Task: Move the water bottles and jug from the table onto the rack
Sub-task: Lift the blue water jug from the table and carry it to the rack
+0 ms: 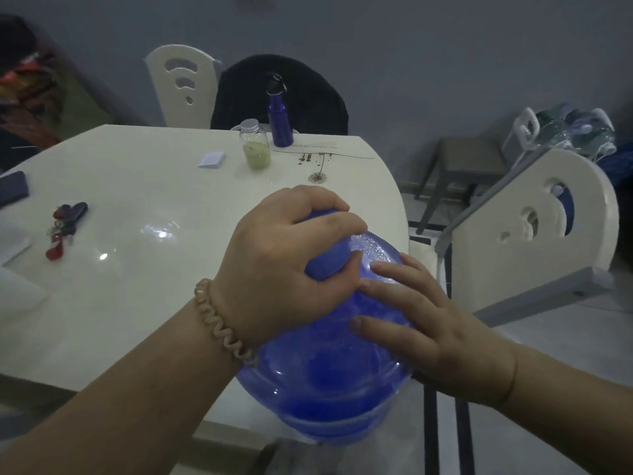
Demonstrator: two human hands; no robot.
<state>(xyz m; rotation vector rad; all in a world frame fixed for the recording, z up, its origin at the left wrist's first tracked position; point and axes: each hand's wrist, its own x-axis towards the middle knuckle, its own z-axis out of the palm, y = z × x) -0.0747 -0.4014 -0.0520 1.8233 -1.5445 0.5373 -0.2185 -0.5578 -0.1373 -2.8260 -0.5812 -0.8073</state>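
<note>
Over at the left of the frame the white counter [137,186] carries loose keys [65,228], then toward upper centre a small clear jar [255,144] and the dark blue water bottle [279,121], standing upright with its cap pointing up, well apart from the action. Centre frame now: the left hand [284,255] has its grip wrapped tight around the capped neck of the big blue jug [329,354], fingers curled fully closed over the cap. Just right of that, the right hand [421,323] lies flat and open on the jug's shoulder, fingers spread, steadying rather than clutching. The jug sits at the counter's near right edge, in the lower middle of the frame, its long axis roughly vertical, tilted slightly so the neck points up and away from the camera. This looks like the lift-off step, and to do it well the neck grip alone seems risky; sliding that open right palm lower, toward the base, would likely carry the weight better and stop any swing. No rack is clearly identifiable from here.
</note>
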